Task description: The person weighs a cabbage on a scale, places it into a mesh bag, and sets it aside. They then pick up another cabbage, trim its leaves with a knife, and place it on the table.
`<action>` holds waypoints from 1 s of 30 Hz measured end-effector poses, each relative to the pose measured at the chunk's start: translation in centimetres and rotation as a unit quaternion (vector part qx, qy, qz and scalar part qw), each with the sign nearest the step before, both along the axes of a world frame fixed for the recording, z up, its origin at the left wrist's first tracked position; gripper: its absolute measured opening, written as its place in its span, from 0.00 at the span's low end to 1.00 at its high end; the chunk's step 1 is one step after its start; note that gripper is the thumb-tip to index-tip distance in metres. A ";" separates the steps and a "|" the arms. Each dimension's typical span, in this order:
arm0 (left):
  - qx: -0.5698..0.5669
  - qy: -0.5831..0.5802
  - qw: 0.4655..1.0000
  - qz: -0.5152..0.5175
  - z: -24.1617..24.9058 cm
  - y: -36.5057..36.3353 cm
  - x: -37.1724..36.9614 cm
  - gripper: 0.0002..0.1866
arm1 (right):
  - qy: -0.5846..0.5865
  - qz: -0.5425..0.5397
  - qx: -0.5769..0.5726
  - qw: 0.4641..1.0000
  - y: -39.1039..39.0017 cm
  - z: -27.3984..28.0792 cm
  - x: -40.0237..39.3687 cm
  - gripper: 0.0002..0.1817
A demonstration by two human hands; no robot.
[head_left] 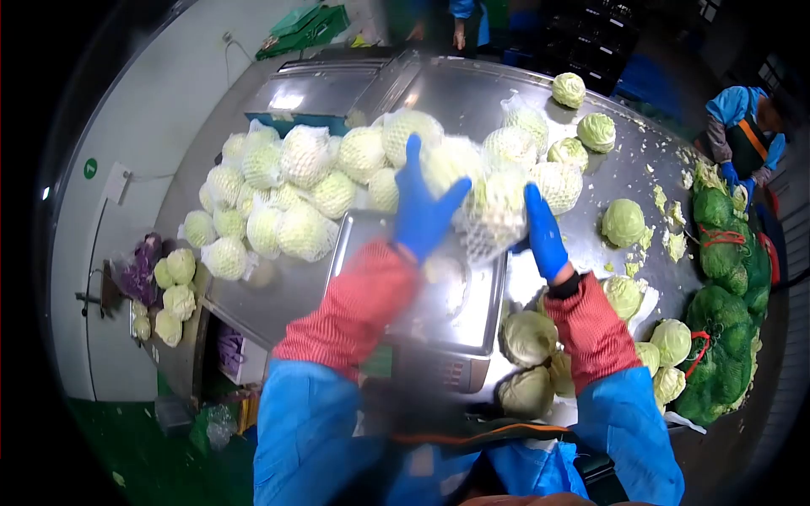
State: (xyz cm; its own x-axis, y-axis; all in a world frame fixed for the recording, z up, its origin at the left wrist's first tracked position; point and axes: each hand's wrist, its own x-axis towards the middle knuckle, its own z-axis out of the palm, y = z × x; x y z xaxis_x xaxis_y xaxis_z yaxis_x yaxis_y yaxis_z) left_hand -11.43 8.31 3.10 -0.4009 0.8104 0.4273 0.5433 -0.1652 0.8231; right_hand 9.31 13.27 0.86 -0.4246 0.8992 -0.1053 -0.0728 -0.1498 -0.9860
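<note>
My left hand [423,207], in a blue glove, is open with thumb and fingers spread over the near edge of a pile of cabbages in white foam nets [305,156]. My right hand [544,236], also gloved in blue, lies against the right side of a cabbage in a foam net [499,207] and seems to grip it. That cabbage is blurred, and the loose end of its net hangs toward me. Below my hands is a scale with a metal pan [422,291]. Part of my right thumb is hidden by the net.
Bare cabbages [624,223] and leaf scraps lie on the metal table [582,261] to the right. Green mesh sacks of cabbages [715,337] line its right edge. A co-worker [747,135] bends there. More cabbages [175,287] sit on a side bench at left. Black crates [591,42] stand behind.
</note>
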 end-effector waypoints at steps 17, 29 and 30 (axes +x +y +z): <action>-0.403 0.265 0.873 -0.070 -5.9 31.4 -14.3 0.50 | -0.274 0.096 0.039 0.956 29.0 -7.1 -15.2 0.42; -0.167 0.282 0.944 -0.024 -6.5 28.3 -12.7 0.24 | -0.317 -0.094 0.389 0.860 13.4 -1.7 -6.6 0.31; -0.105 0.227 0.966 -0.069 -6.1 26.8 -11.6 0.22 | -0.358 -0.095 0.381 0.847 12.4 -1.5 -3.8 0.36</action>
